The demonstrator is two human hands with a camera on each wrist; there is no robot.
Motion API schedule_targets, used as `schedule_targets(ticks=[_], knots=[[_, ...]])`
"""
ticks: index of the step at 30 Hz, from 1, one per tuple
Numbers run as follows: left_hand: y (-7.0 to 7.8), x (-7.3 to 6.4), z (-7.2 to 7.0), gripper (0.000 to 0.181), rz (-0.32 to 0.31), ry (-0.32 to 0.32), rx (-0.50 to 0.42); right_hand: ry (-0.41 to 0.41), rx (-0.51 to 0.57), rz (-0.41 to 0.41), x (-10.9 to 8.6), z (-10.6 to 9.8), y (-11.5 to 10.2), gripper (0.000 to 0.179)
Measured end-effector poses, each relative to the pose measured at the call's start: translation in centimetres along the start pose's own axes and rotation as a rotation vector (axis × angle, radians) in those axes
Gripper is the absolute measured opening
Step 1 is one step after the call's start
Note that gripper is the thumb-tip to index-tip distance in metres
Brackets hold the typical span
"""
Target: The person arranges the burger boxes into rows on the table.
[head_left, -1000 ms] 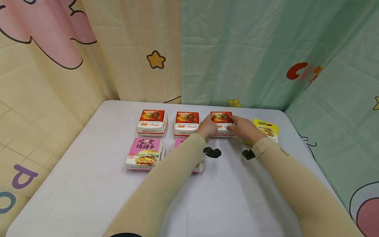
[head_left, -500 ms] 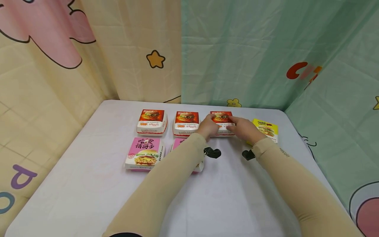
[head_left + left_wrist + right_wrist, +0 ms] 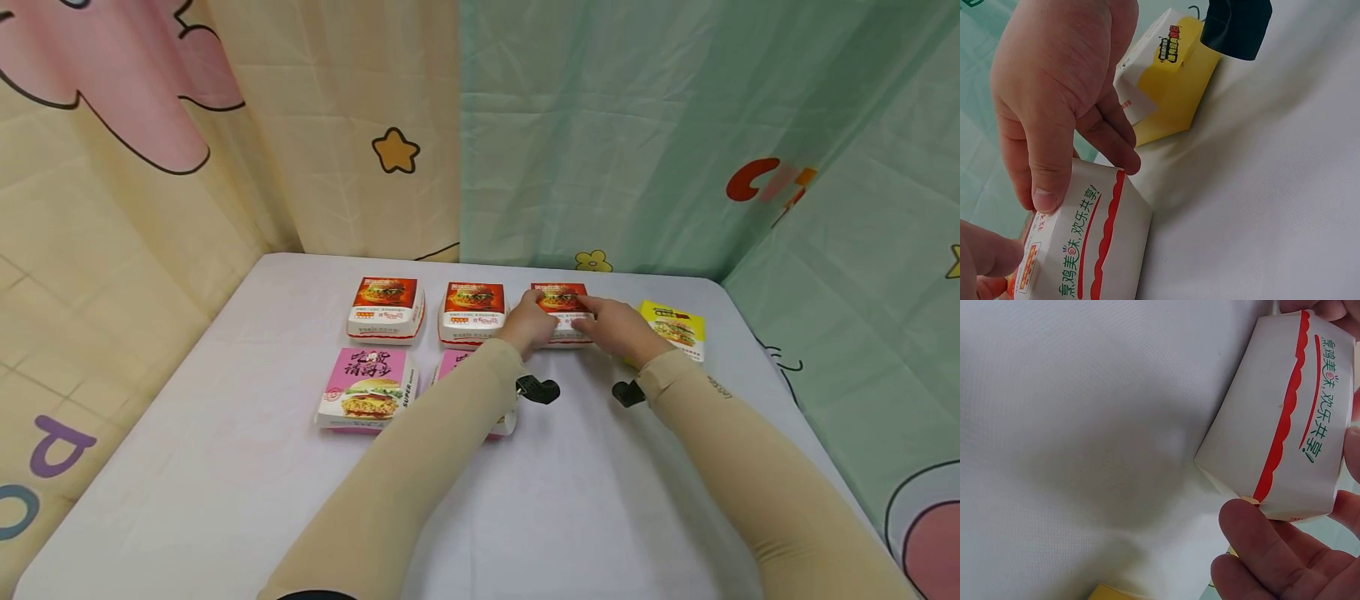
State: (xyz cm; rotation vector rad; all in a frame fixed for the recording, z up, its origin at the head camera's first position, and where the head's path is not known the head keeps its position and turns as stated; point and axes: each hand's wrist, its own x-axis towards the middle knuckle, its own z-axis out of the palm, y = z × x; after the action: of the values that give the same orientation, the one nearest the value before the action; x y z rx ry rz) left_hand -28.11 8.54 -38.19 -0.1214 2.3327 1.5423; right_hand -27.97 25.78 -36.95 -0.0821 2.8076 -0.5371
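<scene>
A red-and-white burger box (image 3: 561, 302) with a burger picture on its lid sits at the right end of the back row. My left hand (image 3: 528, 323) grips its left side, and my right hand (image 3: 618, 327) grips the right side. In the left wrist view, the right hand (image 3: 1054, 81) has its thumb on the lid edge of the burger box (image 3: 1107, 231) and other fingers along its side. The right wrist view shows the box's white front (image 3: 1279, 419) down on the cloth, with fingers of the right hand (image 3: 1285, 556) at its near corner.
Two matching red-and-white boxes (image 3: 385, 310) stand left in the back row. Pink burger boxes (image 3: 367, 387) stand in front, one partly behind the left sleeve (image 3: 420, 450). A yellow burger box (image 3: 675, 329) is just right of the right hand. Curtains (image 3: 600, 150) border the white table (image 3: 225, 467).
The gripped burger box has shifted very slightly left, with the right hand's fingertips following it. Both hands otherwise keep their places, and the other boxes have not moved.
</scene>
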Motion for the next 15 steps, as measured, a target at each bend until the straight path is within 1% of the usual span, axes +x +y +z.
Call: schedule_targets(ticks=[6, 9, 15], knots=[[-0.21, 0.07, -0.05, 0.066, 0.004, -0.006, 0.007, 0.004, 0.005, 0.009, 0.06, 0.24, 0.04, 0.071], [-0.25, 0.01, -0.07, 0.065, 0.006, 0.004, 0.014, 0.006, 0.007, 0.004, 0.08, 0.31, 0.04, 0.071], [-0.26, -0.09, -0.03, 0.063, 0.033, 0.027, 0.046, 0.008, 0.010, 0.002, 0.01, 0.28, 0.01, 0.072]])
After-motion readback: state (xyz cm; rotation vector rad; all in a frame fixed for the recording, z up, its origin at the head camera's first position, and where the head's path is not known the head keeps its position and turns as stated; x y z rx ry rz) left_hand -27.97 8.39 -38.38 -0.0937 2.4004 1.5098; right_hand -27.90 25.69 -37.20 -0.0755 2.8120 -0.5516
